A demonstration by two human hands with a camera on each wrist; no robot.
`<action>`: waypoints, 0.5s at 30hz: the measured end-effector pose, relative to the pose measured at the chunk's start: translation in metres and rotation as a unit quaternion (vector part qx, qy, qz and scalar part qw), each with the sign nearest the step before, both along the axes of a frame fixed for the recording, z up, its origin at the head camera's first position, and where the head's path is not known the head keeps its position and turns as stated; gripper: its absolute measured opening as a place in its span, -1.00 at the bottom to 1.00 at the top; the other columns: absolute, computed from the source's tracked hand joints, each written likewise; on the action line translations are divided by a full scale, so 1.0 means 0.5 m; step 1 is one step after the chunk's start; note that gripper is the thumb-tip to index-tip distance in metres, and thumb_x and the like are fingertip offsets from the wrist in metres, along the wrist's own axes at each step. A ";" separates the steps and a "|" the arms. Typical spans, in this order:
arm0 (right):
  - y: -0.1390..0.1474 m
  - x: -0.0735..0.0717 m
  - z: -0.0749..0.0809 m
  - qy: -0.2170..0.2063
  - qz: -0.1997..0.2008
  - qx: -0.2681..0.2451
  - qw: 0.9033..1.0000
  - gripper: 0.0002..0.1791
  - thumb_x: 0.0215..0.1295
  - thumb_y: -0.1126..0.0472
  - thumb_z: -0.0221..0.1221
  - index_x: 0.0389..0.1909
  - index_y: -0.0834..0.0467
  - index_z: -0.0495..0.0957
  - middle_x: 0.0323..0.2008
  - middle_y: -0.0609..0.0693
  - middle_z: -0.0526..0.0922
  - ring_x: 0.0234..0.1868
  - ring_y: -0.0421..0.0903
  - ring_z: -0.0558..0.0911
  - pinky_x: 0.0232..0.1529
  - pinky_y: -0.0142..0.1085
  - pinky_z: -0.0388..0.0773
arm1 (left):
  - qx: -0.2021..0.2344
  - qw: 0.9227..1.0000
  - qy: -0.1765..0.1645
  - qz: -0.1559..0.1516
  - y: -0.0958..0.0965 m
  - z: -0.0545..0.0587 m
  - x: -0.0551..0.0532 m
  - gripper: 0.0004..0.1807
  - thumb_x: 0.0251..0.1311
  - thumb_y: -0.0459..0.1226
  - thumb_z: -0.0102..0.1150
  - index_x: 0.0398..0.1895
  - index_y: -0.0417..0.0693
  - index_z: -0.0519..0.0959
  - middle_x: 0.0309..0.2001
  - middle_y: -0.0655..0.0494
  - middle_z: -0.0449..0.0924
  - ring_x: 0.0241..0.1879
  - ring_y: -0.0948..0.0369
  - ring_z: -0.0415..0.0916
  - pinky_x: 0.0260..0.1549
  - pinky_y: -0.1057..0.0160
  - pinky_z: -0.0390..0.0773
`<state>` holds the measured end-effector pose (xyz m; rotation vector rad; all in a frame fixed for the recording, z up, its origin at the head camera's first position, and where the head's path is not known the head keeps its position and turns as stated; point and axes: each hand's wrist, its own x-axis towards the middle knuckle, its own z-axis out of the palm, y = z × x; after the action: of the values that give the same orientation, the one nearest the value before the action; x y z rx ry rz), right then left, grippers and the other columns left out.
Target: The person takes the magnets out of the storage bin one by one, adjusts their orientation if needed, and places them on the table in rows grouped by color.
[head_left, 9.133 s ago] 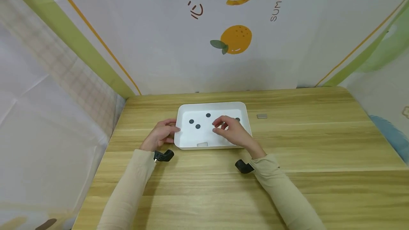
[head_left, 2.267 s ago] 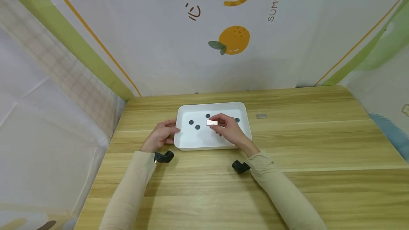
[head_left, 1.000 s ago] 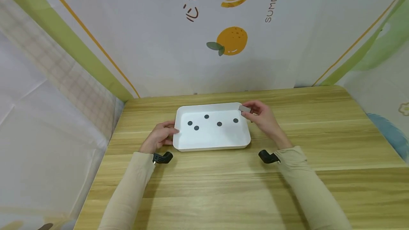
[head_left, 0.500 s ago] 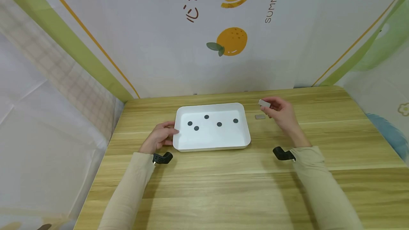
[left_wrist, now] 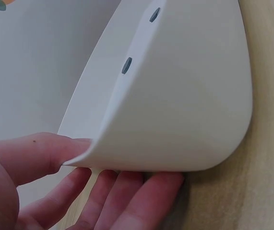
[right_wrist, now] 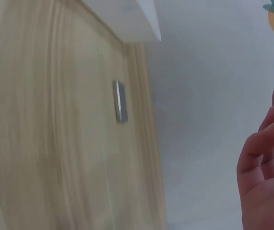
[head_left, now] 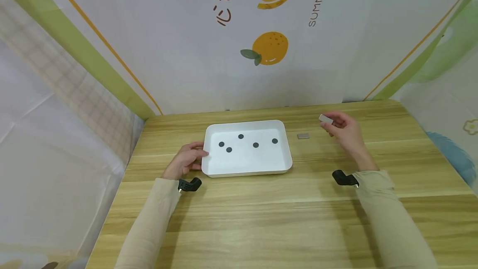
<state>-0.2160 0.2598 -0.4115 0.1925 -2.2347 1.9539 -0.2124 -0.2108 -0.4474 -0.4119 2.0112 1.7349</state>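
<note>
Left hand (head_left: 185, 159) pinching the tray (head_left: 248, 163) by its left wall: thumb over the rim, fingers against the outside. Tray sits on the table (head_left: 242, 223), 5 dark discs (head_left: 255, 145) scattered on its white floor. Right hand (head_left: 349, 134) grasping 1 bar (head_left: 326, 119) at the fingertips, tilted, off the table, right of tray. Other bar (head_left: 303, 136) lies flat between tray and right hand, touching neither.

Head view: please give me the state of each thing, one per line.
White tray: upright on the wooden table.
Five dark discs: lying flat in it, apart.
Loose gray block: flat on the table.
Held gray block: off the table.
Right hand: pinching that block.
Left hand: gripping the tray's edge.
</note>
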 end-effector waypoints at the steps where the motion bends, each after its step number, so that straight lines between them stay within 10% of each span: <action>1: 0.004 0.002 0.002 0.000 -0.003 -0.001 1.000 -0.72 0.20 0.42 0.25 -0.05 0.23 0.57 -0.35 -0.29 0.66 -0.48 -0.33 0.51 -0.51 -0.54 0.46 | 0.000 1.000 0.001 -0.001 0.000 0.000 0.000 -0.34 0.23 -0.41 0.10 0.42 -0.16 0.19 0.29 -0.18 0.36 -0.36 0.27 0.61 -0.42 0.24 0.69; 15: 0.053 0.001 -0.011 -0.019 -0.028 -0.021 0.999 -0.71 0.18 0.44 0.26 -0.06 0.21 0.60 -0.44 -0.27 0.65 -0.51 -0.36 0.53 -0.53 -0.54 0.47 | -0.002 1.000 0.006 -0.003 -0.002 -0.001 0.000 -0.34 0.25 -0.40 0.09 0.43 -0.17 0.17 0.30 -0.19 0.35 -0.34 0.26 0.61 -0.43 0.27 0.69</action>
<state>-0.2156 0.2861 -0.4169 0.0870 -2.1954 1.9900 -0.2125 -0.2116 -0.4481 -0.3965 2.0219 1.7346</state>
